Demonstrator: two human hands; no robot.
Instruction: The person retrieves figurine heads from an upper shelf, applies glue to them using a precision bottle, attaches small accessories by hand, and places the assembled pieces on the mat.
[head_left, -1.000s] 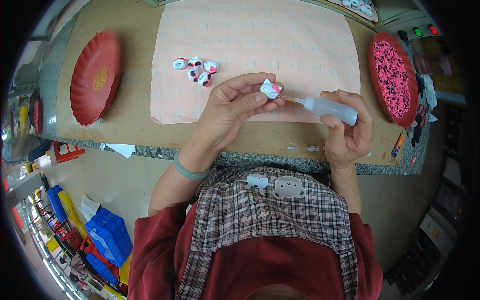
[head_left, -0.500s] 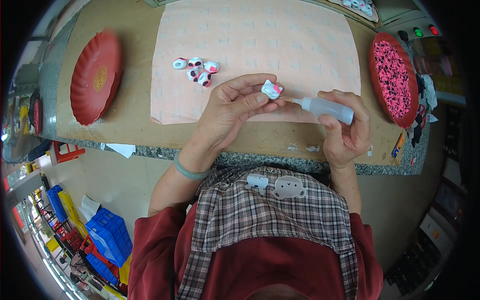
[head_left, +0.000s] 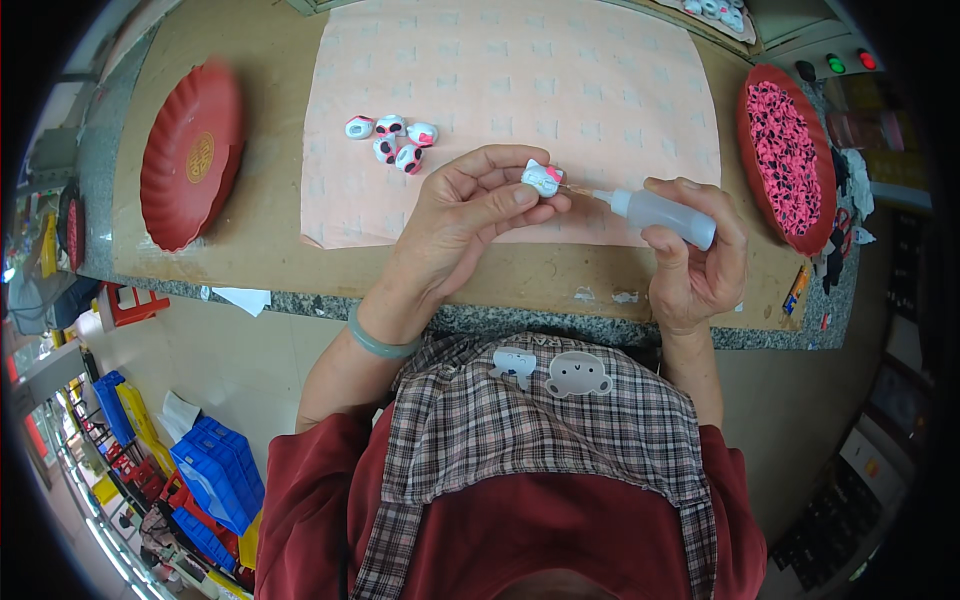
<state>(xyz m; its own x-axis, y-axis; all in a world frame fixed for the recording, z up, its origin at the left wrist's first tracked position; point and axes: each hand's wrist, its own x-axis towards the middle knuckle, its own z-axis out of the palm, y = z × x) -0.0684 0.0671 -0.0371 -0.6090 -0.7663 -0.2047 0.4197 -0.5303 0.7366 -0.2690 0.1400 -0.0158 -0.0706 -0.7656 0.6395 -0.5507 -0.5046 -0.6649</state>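
Note:
Between thumb and fingers, my left hand (head_left: 470, 195) pinches a small white cat-head figurine (head_left: 541, 178) with a pink bow. My right hand (head_left: 702, 255) grips a translucent squeeze bottle (head_left: 665, 218), its thin nozzle pointing left at the figurine's right side. The tip is at or very near the figurine; whether it touches I cannot tell. Several white pieces with pink and black parts (head_left: 408, 158) lie in a cluster on the pale pink cloth (head_left: 600, 90), to the left of my hands.
At the left of the table stands a red scalloped dish (head_left: 165, 170). A red dish (head_left: 830, 220) full of small pink and black pieces is at the right. Near the table's right front edge lies a small orange tube (head_left: 797, 289). Blue crates (head_left: 215, 470) are on the floor at left.
My right hand has shifted slightly right with the bottle, drawing the nozzle a little back from the figurine. The left hand and the figurine have stayed nearly in place.

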